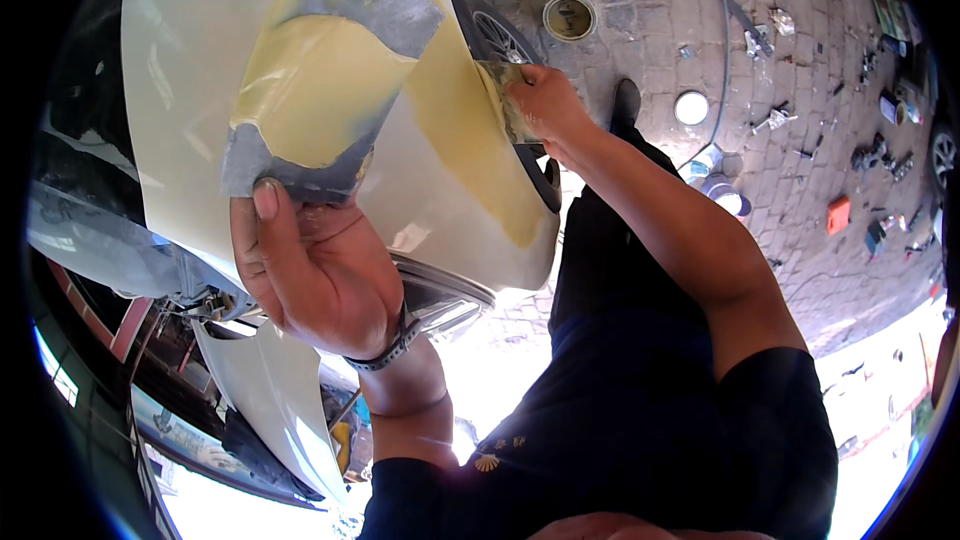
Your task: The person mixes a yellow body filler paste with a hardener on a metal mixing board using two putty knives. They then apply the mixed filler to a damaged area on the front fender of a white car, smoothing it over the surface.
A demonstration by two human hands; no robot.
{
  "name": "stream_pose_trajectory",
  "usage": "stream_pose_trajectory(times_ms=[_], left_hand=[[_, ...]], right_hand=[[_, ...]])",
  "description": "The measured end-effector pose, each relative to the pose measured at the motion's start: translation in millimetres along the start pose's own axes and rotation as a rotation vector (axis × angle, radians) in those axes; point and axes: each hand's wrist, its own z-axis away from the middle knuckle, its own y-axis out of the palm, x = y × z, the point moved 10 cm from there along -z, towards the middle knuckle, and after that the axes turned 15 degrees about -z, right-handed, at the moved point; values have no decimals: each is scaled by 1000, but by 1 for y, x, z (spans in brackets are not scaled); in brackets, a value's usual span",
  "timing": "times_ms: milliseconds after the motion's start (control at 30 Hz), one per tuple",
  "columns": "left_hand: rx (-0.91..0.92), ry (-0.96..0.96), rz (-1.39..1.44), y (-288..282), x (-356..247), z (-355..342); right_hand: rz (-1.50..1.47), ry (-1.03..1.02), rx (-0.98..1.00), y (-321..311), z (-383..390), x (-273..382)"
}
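My left hand [325,265] grips the near end of a grey, smeared mixing board [375,0], thumb on top. A broad layer of yellow body filler [310,90] covers the board's middle. My right hand [550,110] is closed on a flat putty spreader [507,100], smeared with filler, at the edge of the white car fender [395,195] above the wheel. A band of yellow filler [475,165] runs along the fender towards me. The spreader's working edge is partly hidden, so I cannot tell exactly how it meets the panel.
A car wheel [500,35] sits under the fender, and a headlight [440,300] is at its near end. Open cans [570,17] and a white-topped tub [691,108] stand on the paved floor. A hose [726,50] crosses it, with scattered tools and an orange box [838,215] farther right.
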Motion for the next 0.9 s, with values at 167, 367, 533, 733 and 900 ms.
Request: stream_pose_trajectory(times_ms=[167,367,533,733,900], left_hand=[[-56,-14,-1,-4,0,2],[-117,-33,-47,-7,1,4],[-92,-12,-68,-5,3,4],[-50,-45,-131,-4,12,3],[15,-108,-214,16,16,5]], right_hand=[[-47,18,7,13,4,8],[16,27,36,41,42,22],[400,-385,61,66,105,37],[368,-448,306,72,151,31],[242,-919,148,10,159,154]])
